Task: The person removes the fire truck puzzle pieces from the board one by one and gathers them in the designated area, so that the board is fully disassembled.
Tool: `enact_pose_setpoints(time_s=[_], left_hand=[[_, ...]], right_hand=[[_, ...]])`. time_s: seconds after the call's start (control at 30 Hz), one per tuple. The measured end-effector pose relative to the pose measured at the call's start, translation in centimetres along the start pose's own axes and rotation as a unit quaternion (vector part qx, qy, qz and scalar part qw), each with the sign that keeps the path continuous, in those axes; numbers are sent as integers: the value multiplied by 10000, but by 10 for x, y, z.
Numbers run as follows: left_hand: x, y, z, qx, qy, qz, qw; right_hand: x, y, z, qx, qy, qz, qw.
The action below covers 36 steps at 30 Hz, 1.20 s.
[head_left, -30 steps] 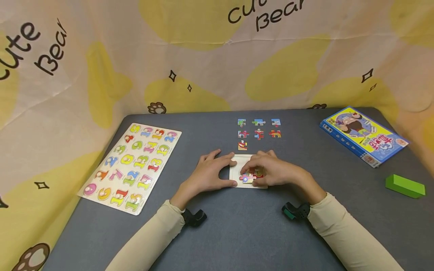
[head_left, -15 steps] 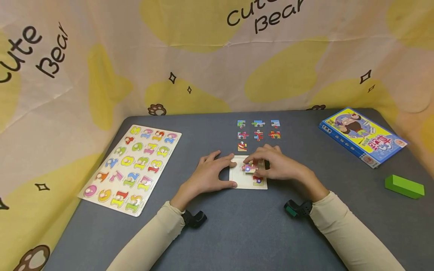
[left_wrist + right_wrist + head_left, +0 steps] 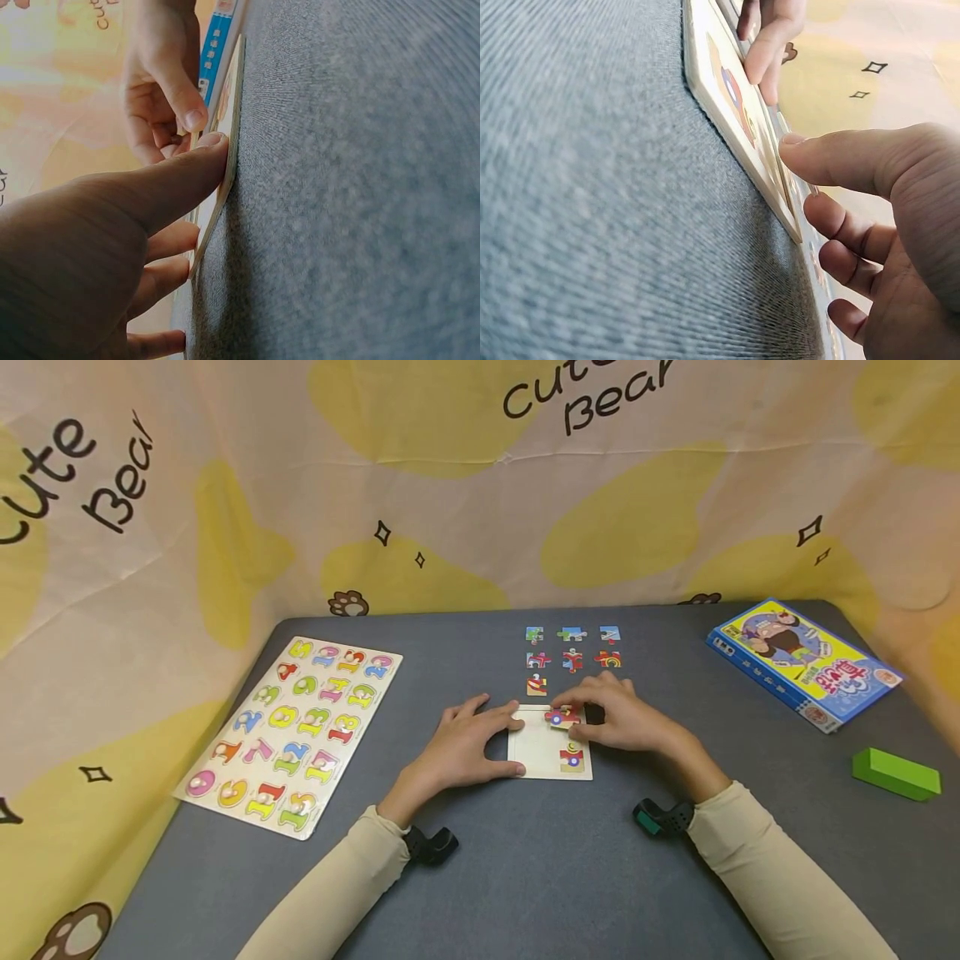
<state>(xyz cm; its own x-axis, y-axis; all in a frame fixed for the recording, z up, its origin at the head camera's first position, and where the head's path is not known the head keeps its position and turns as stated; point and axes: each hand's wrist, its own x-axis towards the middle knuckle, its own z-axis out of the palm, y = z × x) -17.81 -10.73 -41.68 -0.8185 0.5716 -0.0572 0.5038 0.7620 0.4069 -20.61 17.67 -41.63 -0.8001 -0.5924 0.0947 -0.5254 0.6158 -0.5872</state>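
Note:
A small pale puzzle board [image 3: 536, 753] lies flat on the table between the two hands. My left hand [image 3: 461, 742] rests at its left side, thumb and fingertips touching the edge, fingers spread and fairly straight. Over the board's upper right part, my right hand [image 3: 626, 714] pinches a red puzzle piece [image 3: 561, 718] between thumb and fingertips. The right wrist view shows the piece slightly raised beside the thumb [image 3: 810, 154]. Another red and yellow puzzle piece [image 3: 572, 760] sits in the board's lower right corner.
Several loose puzzle pieces [image 3: 572, 660] lie in rows beyond the board. A number board [image 3: 300, 735] stands to the left. At the right are a blue and yellow box [image 3: 810, 664] and a green block [image 3: 896, 773]. A patterned cloth [image 3: 450, 485] hangs behind the table.
My right hand has carried the pinched piece upward over the board, away from me and slightly right, uncovering the lower right piece. My left hand has stayed in place.

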Motion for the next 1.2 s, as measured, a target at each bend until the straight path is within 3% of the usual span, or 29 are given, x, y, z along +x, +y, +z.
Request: enact_pose_setpoints(time_s=[0.57, 1.0, 1.2], left_hand=[[-3, -2, 3, -76, 33, -11, 10000], [-2, 2, 4, -84, 63, 47, 9999], [-2, 2, 1, -40, 60, 22, 10000]], right_hand=[[6, 22, -12, 324, 318, 239, 9987], [12, 36, -18, 270, 370, 419, 9981], [17, 37, -17, -10, 339, 411, 9986]])
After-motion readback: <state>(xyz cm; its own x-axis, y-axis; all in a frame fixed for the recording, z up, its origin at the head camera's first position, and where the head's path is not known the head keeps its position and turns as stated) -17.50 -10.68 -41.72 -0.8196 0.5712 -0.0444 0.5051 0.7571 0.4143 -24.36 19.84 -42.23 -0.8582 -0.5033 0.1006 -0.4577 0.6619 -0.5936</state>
